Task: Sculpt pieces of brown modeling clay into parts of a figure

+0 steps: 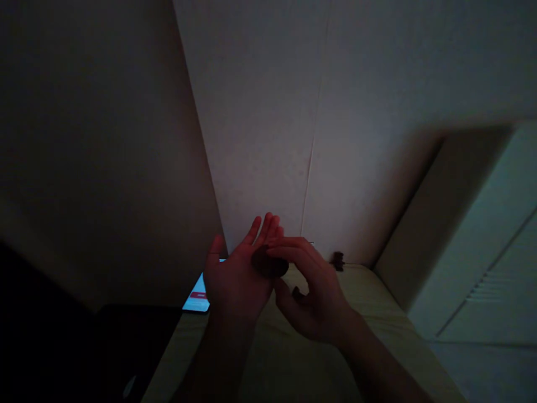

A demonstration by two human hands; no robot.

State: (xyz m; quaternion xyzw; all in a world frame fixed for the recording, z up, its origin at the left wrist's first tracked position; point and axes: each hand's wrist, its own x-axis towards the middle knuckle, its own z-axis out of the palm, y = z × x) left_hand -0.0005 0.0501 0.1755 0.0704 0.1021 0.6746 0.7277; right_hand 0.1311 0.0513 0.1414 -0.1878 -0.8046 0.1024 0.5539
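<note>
My left hand (pixel 241 277) is palm up with its fingers stretched out and the thumb spread to the side. A dark, rounded, disc-like object (pixel 262 262) is over its palm near the base of the fingers; the dim light hides what kind it is. My right hand (pixel 312 294) has its fingers and thumb closed around the right edge of that object. Another small dark shape (pixel 298 293) shows in the curl of the right hand, too dark to name. Both hands are above a light wooden tabletop (pixel 285 358).
A lit phone (pixel 196 296) lies at the table's left edge, behind my left hand. A small dark item (pixel 338 261) sits at the back of the table by the wall (pixel 268 112). A pale cabinet (pixel 482 240) with slots stands on the right. The room is dim.
</note>
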